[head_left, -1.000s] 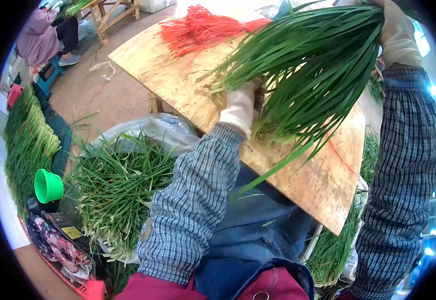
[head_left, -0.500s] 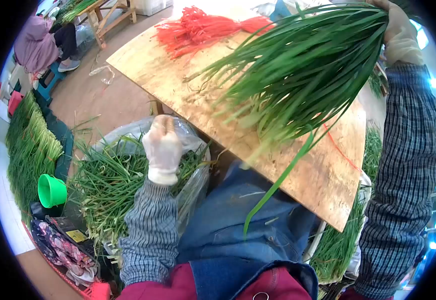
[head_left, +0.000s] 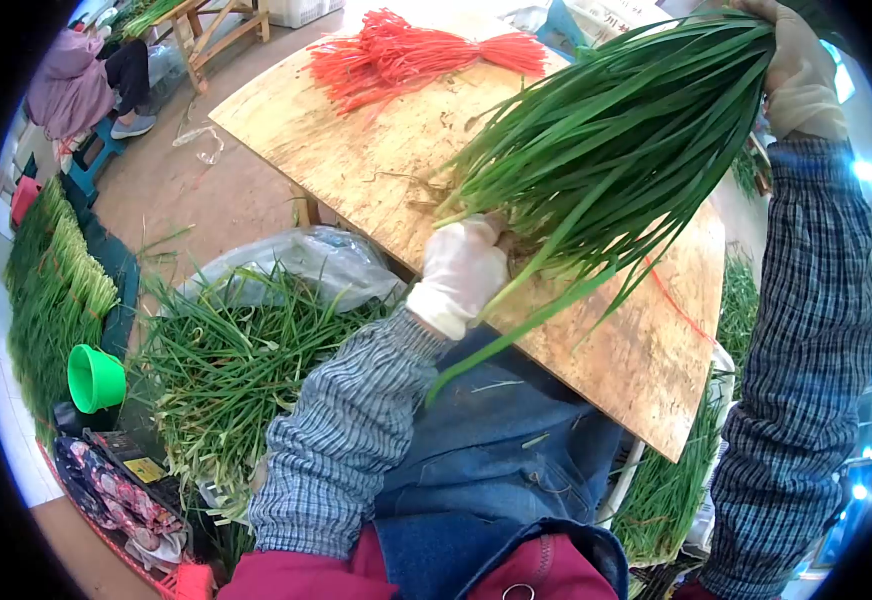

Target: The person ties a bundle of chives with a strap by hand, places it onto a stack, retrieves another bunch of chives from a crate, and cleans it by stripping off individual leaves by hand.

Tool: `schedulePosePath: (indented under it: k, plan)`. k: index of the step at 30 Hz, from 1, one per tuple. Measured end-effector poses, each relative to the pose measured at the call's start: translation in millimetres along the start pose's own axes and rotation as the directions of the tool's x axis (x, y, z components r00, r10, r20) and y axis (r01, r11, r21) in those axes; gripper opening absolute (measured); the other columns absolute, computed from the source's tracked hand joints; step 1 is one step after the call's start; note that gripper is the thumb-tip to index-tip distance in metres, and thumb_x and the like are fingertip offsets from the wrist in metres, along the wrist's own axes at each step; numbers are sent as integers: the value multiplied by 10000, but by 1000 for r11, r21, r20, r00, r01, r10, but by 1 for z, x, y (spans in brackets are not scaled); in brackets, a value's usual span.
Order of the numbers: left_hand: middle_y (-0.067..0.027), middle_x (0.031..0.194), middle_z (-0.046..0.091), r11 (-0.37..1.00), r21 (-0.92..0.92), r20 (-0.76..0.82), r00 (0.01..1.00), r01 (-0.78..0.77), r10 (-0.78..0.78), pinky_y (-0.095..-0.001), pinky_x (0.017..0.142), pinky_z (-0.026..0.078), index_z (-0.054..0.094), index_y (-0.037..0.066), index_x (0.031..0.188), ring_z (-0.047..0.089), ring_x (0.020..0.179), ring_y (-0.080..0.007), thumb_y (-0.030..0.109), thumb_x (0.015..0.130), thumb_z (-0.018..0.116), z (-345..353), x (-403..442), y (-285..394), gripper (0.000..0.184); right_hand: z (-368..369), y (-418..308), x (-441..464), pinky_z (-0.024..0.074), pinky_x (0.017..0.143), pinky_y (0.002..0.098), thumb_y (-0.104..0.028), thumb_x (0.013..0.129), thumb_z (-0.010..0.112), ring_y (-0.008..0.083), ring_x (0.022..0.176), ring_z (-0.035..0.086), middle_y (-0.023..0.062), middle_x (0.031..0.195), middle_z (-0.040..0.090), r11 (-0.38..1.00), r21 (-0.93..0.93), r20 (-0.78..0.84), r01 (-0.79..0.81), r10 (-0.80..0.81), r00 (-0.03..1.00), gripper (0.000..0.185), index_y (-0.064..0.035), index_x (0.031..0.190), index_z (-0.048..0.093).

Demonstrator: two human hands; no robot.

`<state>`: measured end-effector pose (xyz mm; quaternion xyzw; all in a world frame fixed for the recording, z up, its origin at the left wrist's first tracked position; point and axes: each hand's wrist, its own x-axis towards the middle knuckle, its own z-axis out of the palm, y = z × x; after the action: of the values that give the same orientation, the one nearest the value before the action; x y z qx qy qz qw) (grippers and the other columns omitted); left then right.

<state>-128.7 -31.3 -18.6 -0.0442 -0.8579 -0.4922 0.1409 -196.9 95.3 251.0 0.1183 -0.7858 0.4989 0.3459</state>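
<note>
My right hand (head_left: pixel 801 75), in a pale glove, grips a large bunch of long green leaves (head_left: pixel 626 140) by its leafy end at the upper right. The stalk ends hang down and to the left over a wooden board (head_left: pixel 346 160). At those lower ends is my left hand (head_left: pixel 463 270), also gloved, its fingers closed against the stalks and partly hidden by them. One long leaf slants down past the board's edge near the left wrist. A bundle of red ties (head_left: pixel 406 58) lies on the far part of the board.
Loose greens fill a plastic-lined container (head_left: pixel 236 370) left of my legs. Farther left are stacked greens (head_left: pixel 56 290) and a green bucket (head_left: pixel 96 378). More greens (head_left: pixel 666 500) stand below the board's right side. A person (head_left: pixel 76 80) sits at the upper left.
My left hand went from the stalks to above the container of loose greens, and is now back at the stalk ends. The bunch stays in my right hand, its lower ends having shifted.
</note>
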Motion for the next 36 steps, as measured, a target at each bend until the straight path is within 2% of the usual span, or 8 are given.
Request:
schedulePosePath:
  k: [15,21,25,26,28,30,33,36]
  plan:
    - [-196,807,623,959,-270,56,993,-89,108,-406,633,501,608,30,886,617,744,-340,113,779,515,6,5,-15,165,-5,4,-4,485,491,298,-45,698,479,227,510,577,140,608,585,987,162,37,-11,5,999,148,62,705,580]
    - [-190,705,594,906,323,112,962,-272,249,-367,555,493,618,29,880,610,625,-324,129,768,613,-70,-23,3,150,2,1,15,505,499,331,-33,702,485,257,503,576,152,613,581,970,151,-130,-189,209,969,134,65,736,570]
    - [-121,629,608,992,-79,198,973,-103,117,-293,464,442,658,6,819,594,523,-193,77,769,625,-154,-86,-21,93,-2,1,17,505,516,337,-45,708,495,262,512,578,154,616,582,964,148,-62,-221,233,971,132,58,729,574]
    - [-101,625,602,984,67,308,935,164,-176,-301,455,446,665,21,817,571,495,-207,75,750,634,-180,-107,-35,92,-6,3,14,503,524,337,-52,712,496,261,523,580,156,625,583,973,145,22,-177,176,984,139,56,747,575]
    - [-74,649,597,754,548,521,853,-361,30,-335,515,477,675,58,786,591,572,-227,77,699,648,-240,-168,-120,94,-19,11,11,500,539,335,-65,720,497,258,547,585,160,644,584,986,142,197,-91,62,978,156,52,784,577]
    - [-73,680,577,363,922,101,818,138,-567,-393,582,469,677,92,812,579,612,-272,93,687,599,-283,-233,-164,147,-23,27,31,497,564,322,-87,733,511,254,597,592,156,675,589,927,298,176,-227,180,968,184,58,830,570]
    - [-104,791,607,272,956,-20,951,108,-308,-415,672,463,668,82,835,591,728,-283,78,661,597,-257,-222,-133,188,-39,56,64,506,615,299,-112,761,538,231,652,608,140,738,611,888,324,173,-325,282,944,197,48,865,586]
    - [-165,926,619,912,407,68,998,-43,17,-369,759,469,629,36,953,598,850,-300,75,734,637,-175,-140,-69,222,-63,80,101,522,672,272,-132,793,570,200,696,628,118,809,641,895,249,179,-371,334,926,191,30,883,616]
